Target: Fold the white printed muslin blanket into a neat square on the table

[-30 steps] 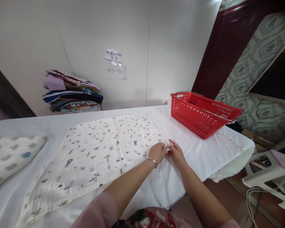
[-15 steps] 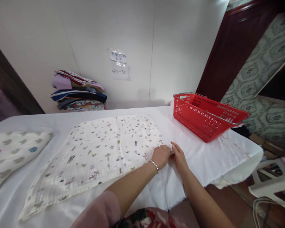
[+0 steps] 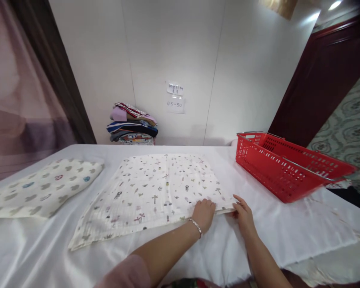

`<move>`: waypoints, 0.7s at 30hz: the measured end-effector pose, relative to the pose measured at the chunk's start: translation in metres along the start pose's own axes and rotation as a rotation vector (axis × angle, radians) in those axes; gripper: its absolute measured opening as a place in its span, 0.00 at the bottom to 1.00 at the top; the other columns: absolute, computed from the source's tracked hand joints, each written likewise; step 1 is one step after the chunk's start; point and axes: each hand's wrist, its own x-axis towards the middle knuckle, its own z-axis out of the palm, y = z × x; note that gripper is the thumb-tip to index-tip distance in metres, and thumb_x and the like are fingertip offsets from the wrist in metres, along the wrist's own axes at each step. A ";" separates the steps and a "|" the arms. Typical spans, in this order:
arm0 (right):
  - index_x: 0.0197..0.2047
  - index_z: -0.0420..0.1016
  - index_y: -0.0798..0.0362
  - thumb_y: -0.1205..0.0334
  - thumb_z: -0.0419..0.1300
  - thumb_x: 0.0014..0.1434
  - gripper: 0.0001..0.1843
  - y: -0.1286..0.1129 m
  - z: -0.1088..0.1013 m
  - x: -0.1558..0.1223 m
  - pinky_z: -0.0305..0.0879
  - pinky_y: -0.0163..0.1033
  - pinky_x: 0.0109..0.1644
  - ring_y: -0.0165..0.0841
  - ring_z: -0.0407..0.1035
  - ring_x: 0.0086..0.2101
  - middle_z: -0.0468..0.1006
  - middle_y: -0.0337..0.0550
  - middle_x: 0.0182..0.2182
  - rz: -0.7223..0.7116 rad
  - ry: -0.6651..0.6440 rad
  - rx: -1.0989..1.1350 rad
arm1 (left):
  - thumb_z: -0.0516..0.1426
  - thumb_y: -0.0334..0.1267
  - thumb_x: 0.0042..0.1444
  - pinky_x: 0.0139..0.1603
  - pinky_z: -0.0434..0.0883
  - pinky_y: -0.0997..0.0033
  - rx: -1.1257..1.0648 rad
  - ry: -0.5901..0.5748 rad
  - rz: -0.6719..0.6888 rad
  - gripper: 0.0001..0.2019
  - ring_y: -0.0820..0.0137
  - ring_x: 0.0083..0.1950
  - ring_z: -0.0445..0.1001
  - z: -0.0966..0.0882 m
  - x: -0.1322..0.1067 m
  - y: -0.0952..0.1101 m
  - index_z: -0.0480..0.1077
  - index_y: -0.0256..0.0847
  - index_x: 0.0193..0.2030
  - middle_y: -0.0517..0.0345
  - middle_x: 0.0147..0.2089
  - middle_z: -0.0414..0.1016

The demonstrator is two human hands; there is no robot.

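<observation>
Both hands at the near right corner of a printed cloth spread on a white worktop.

The printed cloth (image 3: 159, 192) lies flat in the middle of the worktop (image 3: 288, 232), its near edge towards the person. The left hand (image 3: 204, 214), a bracelet (image 3: 195, 226) on its wrist, rests on that edge with its fingers (image 3: 208, 205) curled close together; whether they grip the fabric I cannot tell. The right hand (image 3: 244, 214) sits just beside it at the corner, where its fingers (image 3: 237, 202) seem to pinch the corner between thumb and forefinger, though the contact is small in the view. A red basket (image 3: 288, 168) stands to the right, well apart from the cloth. A patterned pillow (image 3: 45, 186) lies to the left, and a stack of folded fabrics (image 3: 133, 128) sits against the wall under two paper notes (image 3: 175, 98).
</observation>
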 end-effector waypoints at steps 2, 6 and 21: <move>0.51 0.66 0.57 0.56 0.58 0.43 0.30 0.000 -0.001 0.000 0.51 0.32 0.18 0.27 0.56 0.16 0.63 0.30 0.14 -0.004 0.008 -0.038 | 0.44 0.25 0.55 0.45 0.63 0.60 0.016 -0.005 -0.014 0.13 0.62 0.47 0.64 -0.002 -0.014 -0.012 0.64 0.36 0.44 0.48 0.45 0.68; 0.50 0.68 0.58 0.56 0.56 0.43 0.30 -0.001 -0.003 -0.002 0.52 0.32 0.19 0.27 0.56 0.16 0.61 0.30 0.14 -0.035 0.041 -0.164 | 0.45 0.25 0.55 0.47 0.63 0.60 0.036 -0.004 -0.066 0.14 0.63 0.48 0.64 -0.009 -0.046 -0.037 0.64 0.36 0.45 0.50 0.46 0.68; 0.53 0.68 0.51 0.50 0.47 0.53 0.27 0.010 -0.024 0.006 0.64 0.41 0.33 0.39 0.70 0.29 0.74 0.41 0.27 -0.122 -0.026 -0.876 | 0.45 0.18 0.48 0.57 0.61 0.60 0.066 0.171 -0.320 0.28 0.65 0.59 0.62 -0.025 -0.190 -0.134 0.66 0.40 0.54 0.53 0.57 0.67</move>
